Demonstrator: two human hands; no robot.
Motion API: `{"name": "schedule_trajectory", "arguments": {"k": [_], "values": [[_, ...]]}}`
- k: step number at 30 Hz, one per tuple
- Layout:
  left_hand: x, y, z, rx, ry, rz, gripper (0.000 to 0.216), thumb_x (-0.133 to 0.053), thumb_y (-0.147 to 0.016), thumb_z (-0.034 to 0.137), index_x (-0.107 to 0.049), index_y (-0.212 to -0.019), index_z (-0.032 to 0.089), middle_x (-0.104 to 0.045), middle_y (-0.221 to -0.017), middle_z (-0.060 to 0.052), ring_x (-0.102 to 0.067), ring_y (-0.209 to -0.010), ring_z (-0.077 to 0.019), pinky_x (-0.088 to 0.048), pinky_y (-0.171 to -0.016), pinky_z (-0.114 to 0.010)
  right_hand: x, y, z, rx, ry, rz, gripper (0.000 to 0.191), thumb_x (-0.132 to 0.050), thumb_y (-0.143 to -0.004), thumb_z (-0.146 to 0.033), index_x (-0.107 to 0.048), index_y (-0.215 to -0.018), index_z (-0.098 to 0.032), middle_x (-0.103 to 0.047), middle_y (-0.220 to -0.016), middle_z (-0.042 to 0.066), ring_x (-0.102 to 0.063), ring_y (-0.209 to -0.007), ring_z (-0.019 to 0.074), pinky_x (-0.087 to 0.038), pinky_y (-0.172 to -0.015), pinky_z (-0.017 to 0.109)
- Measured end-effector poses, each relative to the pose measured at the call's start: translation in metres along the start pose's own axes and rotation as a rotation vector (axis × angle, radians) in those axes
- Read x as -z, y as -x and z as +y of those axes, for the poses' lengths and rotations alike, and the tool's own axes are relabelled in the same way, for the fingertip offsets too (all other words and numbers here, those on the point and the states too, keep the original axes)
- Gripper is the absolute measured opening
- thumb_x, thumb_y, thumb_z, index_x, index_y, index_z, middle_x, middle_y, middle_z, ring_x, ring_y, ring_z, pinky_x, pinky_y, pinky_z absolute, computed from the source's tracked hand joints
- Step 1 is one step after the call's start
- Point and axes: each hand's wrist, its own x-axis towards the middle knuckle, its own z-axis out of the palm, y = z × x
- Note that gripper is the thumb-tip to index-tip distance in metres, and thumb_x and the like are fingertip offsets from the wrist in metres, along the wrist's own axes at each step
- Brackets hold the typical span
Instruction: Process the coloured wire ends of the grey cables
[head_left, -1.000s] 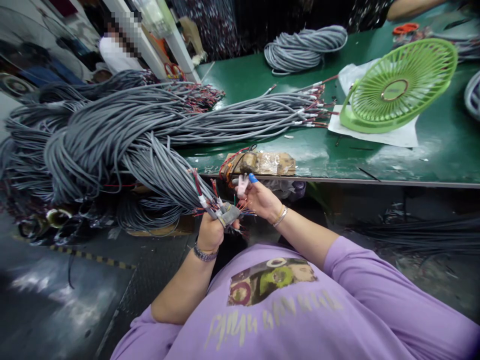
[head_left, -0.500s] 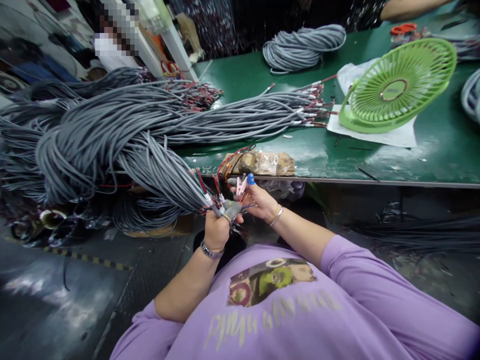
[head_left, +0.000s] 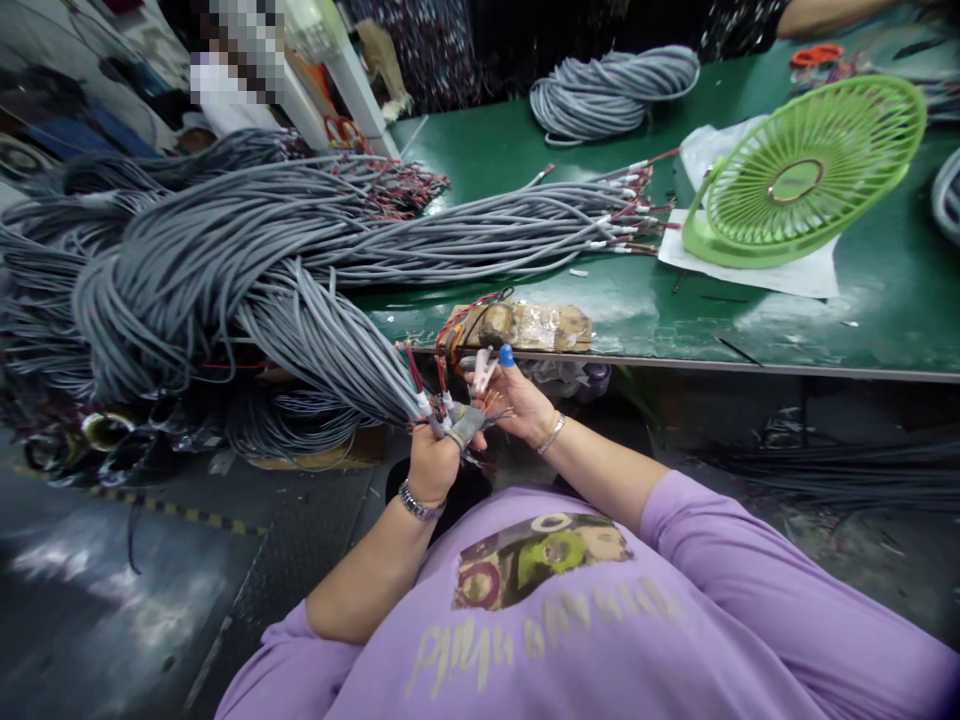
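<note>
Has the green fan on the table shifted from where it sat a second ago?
No. The green fan sits on the same white sheet on the table, overlapping it as before; its slight drift in frame matches everything else, so the camera moved.

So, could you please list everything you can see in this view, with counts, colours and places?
cable bundle: one big heap, grey, left, draped off the table edge
cable coil: one, grey, far table side
table: one, green, centre right
fan: one, light green, right on the table
paper sheet: one, white, under the fan
taped block: one, brown, table's near edge
left hand: grips cable ends
right hand: fingers the wire tips
</note>
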Motion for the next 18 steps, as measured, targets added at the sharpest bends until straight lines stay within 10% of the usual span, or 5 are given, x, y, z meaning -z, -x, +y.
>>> {"name": "schedule_trajectory", "arguments": {"k": [18], "values": [[-0.013, 0.001, -0.009, -0.093, -0.055, 0.251, 0.023, -0.069, -0.078, 0.039, -0.068, -0.067, 0.018, -0.065, -0.056, 0.000, -0.061, -0.053, -0.0140, -0.051, -0.057, -0.027, 0.007, 0.006, -0.006, 0.090, 0.129, -0.071, 0.028, -0.060, -0.091, -0.039, -0.071, -0.094, -0.014, -0.065, -0.073, 0.001, -0.056, -0.059, 0.0081, -0.043, -0.050, 0.017]]}}
